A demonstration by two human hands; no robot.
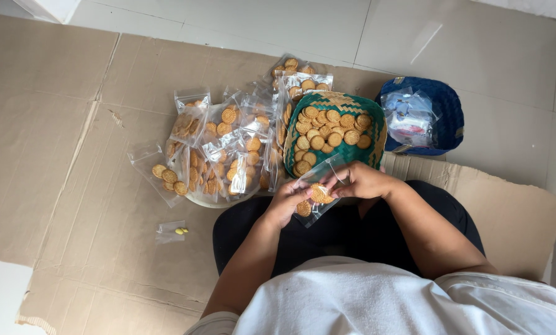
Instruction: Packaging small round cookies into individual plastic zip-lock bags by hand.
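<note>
Holding a clear bag with round biscuits, the left hand grips its lower side and the right hand pinches its top, just near the green basket.

Round biscuits: golden-brown, stamped with a fine dotted pattern and a scalloped edge. Woven basket: green and teal strands, with a pale straw diamond motif at the rim. Second basket: deep blue weave, holding clear and bluish wrappers. Filled bags: transparent film, glossy, showing the same golden-brown biscuits. Small bag: clear, with a yellow piece inside. Cardboard sheet: dull brown, creased. Floor tiles: pale grey-white. Shirt: white; trousers: black.
</note>
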